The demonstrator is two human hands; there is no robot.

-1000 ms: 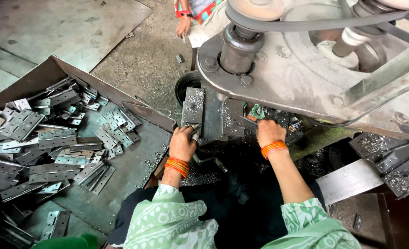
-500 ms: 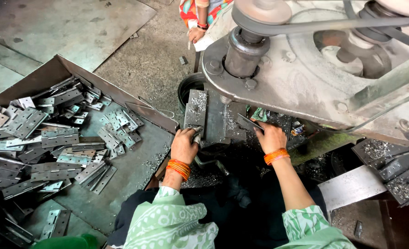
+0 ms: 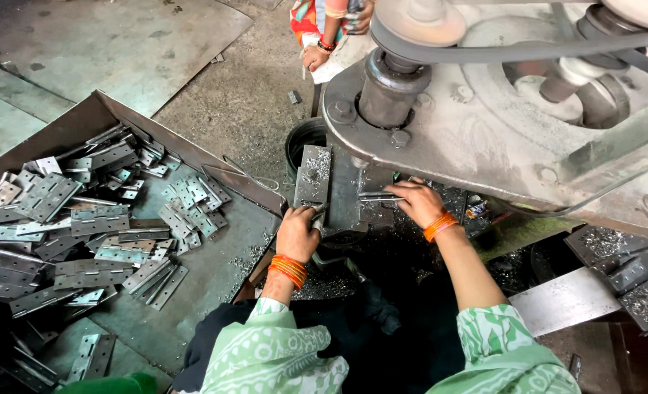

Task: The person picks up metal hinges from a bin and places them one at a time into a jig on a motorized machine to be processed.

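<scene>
centre frame, under press | steel hinge (image 3: 379,196) pinned flat on the press bed by right hand (image 3: 420,202), fingers together | left hand (image 3: 298,232) curled on bed edge | hinge probably stiff, sharp-edged, best gripped by its long sides

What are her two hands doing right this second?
Left hand: closed on a small grey metal piece at the press bed.
Right hand: fingers holding a flat grey metal hinge strip under the machine.
</scene>
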